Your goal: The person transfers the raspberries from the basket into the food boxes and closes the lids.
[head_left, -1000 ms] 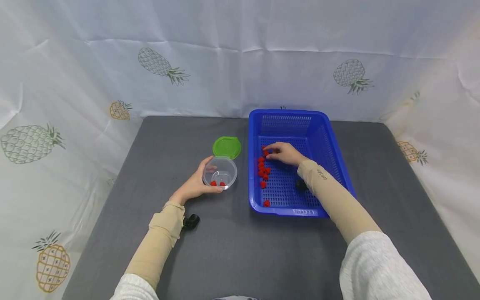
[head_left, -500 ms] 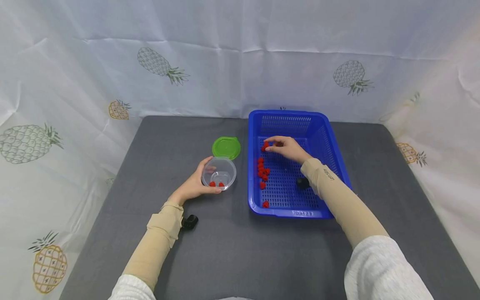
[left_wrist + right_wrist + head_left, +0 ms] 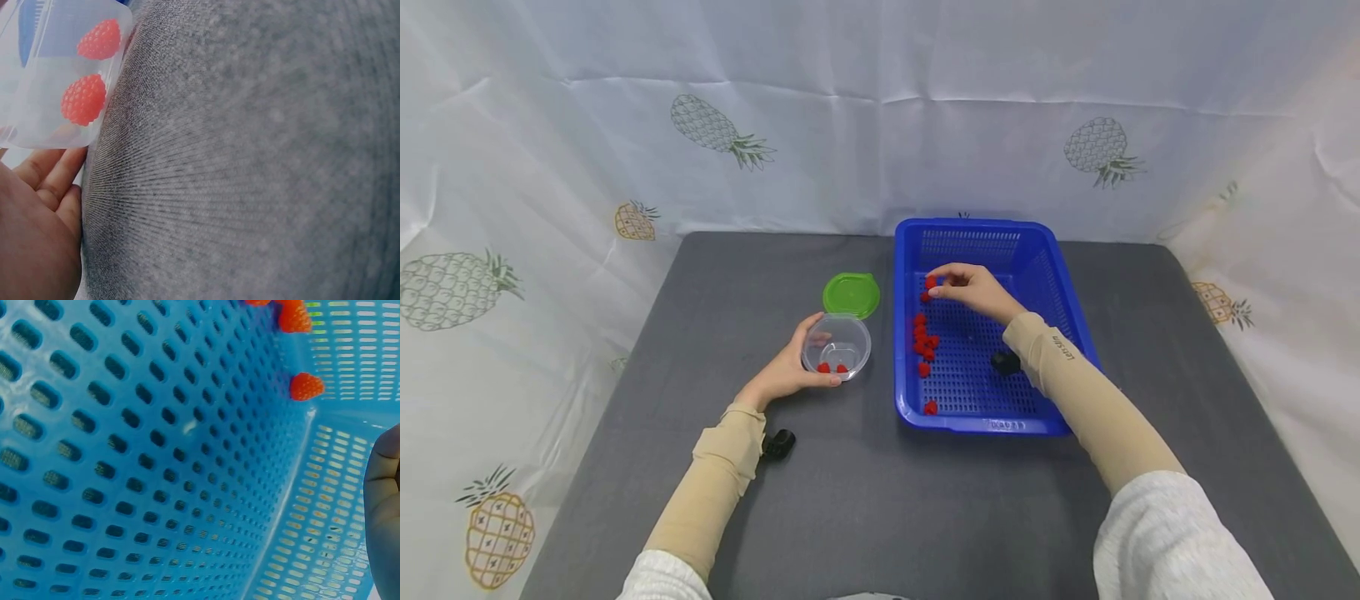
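Observation:
My left hand grips a clear round plastic tub from its left side, thumb in front and fingers behind. Two red raspberries lie at the bottom of the tub; in the left wrist view, a raspberry shows through its wall. Over the far left part of a blue basket, my right hand pinches a raspberry between thumb and index finger. Another raspberry lies just below the fingertips. In the right wrist view only an edge of the right hand shows.
More raspberries lie in a loose line along the basket's left side, one near its front. A green lid lies behind the tub on the grey table. Black wrist devices sit by both forearms.
My right hand has moved slightly towards the back of the basket, and its fingers have closed on a raspberry. The left hand and tub stay nearly still.

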`<action>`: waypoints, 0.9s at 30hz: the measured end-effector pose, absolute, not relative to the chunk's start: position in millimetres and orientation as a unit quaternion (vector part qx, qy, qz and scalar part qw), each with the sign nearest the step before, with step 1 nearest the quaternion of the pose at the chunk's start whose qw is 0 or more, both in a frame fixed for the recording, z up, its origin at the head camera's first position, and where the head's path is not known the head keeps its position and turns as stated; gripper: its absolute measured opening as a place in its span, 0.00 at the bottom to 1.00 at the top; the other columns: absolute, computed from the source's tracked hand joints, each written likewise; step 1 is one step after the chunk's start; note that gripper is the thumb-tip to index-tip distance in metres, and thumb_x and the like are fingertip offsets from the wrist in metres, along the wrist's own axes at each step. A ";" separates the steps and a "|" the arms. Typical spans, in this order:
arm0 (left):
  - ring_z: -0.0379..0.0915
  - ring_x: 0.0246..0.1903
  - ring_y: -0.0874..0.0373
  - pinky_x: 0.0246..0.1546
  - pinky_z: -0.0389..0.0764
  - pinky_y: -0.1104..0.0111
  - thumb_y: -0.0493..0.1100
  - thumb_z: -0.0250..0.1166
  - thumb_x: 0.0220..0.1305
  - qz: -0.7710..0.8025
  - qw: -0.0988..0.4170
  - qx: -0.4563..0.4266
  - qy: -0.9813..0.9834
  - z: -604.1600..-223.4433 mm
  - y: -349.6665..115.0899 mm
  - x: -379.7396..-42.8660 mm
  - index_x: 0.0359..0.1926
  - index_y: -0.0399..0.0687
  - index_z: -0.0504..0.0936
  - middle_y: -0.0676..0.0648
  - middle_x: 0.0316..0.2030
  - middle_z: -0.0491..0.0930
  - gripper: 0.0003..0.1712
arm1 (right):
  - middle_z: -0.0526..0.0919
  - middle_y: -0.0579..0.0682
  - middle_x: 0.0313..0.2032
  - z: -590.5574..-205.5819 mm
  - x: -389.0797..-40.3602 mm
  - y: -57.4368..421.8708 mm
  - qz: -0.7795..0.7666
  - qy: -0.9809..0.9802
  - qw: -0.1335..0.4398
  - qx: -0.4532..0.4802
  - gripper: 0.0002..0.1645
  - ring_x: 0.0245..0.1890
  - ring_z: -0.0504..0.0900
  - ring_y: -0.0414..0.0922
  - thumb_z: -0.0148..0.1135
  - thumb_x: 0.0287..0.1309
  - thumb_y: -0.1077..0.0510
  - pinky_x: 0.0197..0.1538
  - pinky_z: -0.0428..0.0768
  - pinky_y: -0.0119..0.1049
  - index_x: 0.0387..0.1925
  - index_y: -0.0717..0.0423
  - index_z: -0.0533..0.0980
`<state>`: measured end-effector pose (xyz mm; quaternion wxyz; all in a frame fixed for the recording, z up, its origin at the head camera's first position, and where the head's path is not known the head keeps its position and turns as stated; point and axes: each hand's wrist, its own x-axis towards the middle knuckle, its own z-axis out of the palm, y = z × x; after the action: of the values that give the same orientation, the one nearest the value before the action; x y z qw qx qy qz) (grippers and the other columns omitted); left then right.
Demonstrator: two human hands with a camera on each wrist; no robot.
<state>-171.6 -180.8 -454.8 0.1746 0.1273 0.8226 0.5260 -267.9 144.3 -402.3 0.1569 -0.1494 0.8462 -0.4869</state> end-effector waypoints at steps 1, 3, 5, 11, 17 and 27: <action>0.54 0.62 0.49 0.60 0.56 0.52 0.48 0.72 0.39 0.526 0.175 0.126 0.823 -454.9 -180.9 -171.4 0.66 0.61 0.40 0.43 0.60 0.60 0.60 | 0.73 0.55 0.31 -400.1 -266.2 143.7 -0.492 0.843 0.156 -0.150 0.21 0.36 0.68 0.56 0.61 0.49 0.49 0.39 0.68 0.40 0.47 0.49 0.74; 0.54 0.62 0.49 0.60 0.56 0.52 0.48 0.72 0.39 0.527 0.175 0.126 0.822 -455.1 -181.0 -171.2 0.66 0.61 0.40 0.42 0.60 0.60 0.60 | 0.73 0.52 0.30 -396.4 -263.9 143.0 -0.498 0.840 0.152 -0.153 0.21 0.35 0.68 0.56 0.61 0.49 0.49 0.39 0.68 0.41 0.47 0.49 0.74; 0.54 0.62 0.49 0.60 0.56 0.52 0.48 0.72 0.39 0.527 0.174 0.127 0.822 -455.1 -180.9 -171.0 0.66 0.60 0.40 0.42 0.60 0.60 0.60 | 0.72 0.51 0.30 -393.5 -262.4 142.4 -0.503 0.838 0.149 -0.153 0.21 0.35 0.68 0.55 0.61 0.49 0.49 0.39 0.69 0.40 0.47 0.48 0.74; 0.54 0.62 0.48 0.60 0.56 0.51 0.47 0.72 0.39 0.528 0.169 0.129 0.822 -455.6 -180.9 -171.1 0.66 0.59 0.40 0.41 0.60 0.60 0.60 | 0.73 0.54 0.31 -386.8 -260.6 138.0 -0.514 0.829 0.150 -0.161 0.23 0.29 0.69 0.43 0.60 0.49 0.47 0.35 0.69 0.33 0.49 0.47 0.73; 0.54 0.61 0.48 0.60 0.56 0.51 0.47 0.72 0.39 0.526 0.167 0.129 0.824 -456.1 -180.9 -171.0 0.66 0.59 0.40 0.41 0.60 0.60 0.60 | 0.74 0.47 0.27 -378.1 -255.2 129.5 -0.525 0.819 0.146 -0.180 0.23 0.29 0.71 0.41 0.60 0.50 0.49 0.36 0.70 0.33 0.49 0.49 0.73; 0.54 0.62 0.49 0.60 0.56 0.52 0.46 0.72 0.39 0.532 0.168 0.130 0.820 -454.7 -180.3 -171.0 0.66 0.59 0.40 0.41 0.60 0.60 0.60 | 0.75 0.45 0.25 -370.0 -247.9 113.9 -0.554 0.793 0.143 -0.208 0.23 0.28 0.74 0.43 0.60 0.51 0.51 0.36 0.73 0.33 0.50 0.53 0.72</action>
<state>-171.0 -180.3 -454.7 0.1681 0.1296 0.8195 0.5323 -247.9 113.9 -370.0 0.1431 -0.2079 0.7933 -0.5541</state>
